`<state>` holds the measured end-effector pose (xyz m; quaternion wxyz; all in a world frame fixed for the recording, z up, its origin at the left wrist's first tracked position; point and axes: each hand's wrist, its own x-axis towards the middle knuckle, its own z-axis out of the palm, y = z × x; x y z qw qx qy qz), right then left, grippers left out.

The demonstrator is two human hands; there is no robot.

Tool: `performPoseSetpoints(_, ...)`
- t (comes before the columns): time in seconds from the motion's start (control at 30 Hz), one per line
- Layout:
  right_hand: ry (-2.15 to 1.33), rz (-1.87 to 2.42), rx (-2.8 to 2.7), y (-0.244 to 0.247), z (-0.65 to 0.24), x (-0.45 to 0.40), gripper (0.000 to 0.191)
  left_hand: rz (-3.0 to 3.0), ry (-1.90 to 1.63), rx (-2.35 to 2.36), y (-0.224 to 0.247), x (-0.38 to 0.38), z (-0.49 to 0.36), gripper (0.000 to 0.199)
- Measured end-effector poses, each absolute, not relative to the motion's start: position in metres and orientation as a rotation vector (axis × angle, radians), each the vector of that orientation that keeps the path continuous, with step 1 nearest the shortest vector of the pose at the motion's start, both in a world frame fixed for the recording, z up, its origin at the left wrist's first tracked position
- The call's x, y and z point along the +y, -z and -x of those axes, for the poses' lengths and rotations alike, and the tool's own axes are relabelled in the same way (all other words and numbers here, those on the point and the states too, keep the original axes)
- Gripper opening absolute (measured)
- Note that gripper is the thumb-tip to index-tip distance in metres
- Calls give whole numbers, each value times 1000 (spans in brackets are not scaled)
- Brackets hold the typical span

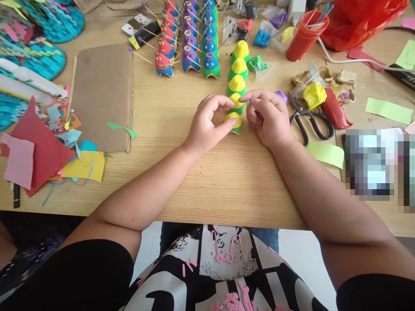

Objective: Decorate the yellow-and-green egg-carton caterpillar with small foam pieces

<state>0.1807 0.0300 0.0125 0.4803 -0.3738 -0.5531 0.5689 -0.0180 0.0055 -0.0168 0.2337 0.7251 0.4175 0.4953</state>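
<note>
A row of egg-carton humps [237, 83], green at the base with yellow tops, stands on the table like a caterpillar body. My left hand [207, 121] grips its near end, thumb on the nearest hump and index finger on the second. Close by on the right is my right hand [267, 114], its index fingertip at the second hump. The other fingers of that hand are curled, with a bit of purple showing among them; whether they hold it is unclear.
Three painted egg-carton caterpillars [191, 39] with stick feelers stand at the back. Scissors [311, 116], a red comb-like piece [335, 110] and a yellow clay packet [314, 95] lie right. A red cup [306, 36] stands behind them. Cardboard [100, 97] and paper scraps lie left.
</note>
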Motion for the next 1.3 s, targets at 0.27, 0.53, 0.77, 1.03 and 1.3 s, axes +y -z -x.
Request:
performPoseSetpoints(0.27,-1312,1000,-1416,-13,-181,29,48,-1904,-1249,1222,18,7,22,20)
performPoseSetpoints(0.53,-1345,946,-1387,-11,-181,31,55,-1931,-1226,1219,19,7,21,23)
performPoseSetpoints(0.77,-1297,974,-1405,-11,-181,29,53,-2060,-1228,1203,9,1,17,31)
performPoseSetpoints(1.03,-1113,1018,-1531,-18,-187,24,60,-2259,-1174,1205,8,0,14,48)
performPoseSetpoints(1.3,-1160,1020,-1562,-17,-185,23,65,-2226,-1154,1236,9,2,14,44)
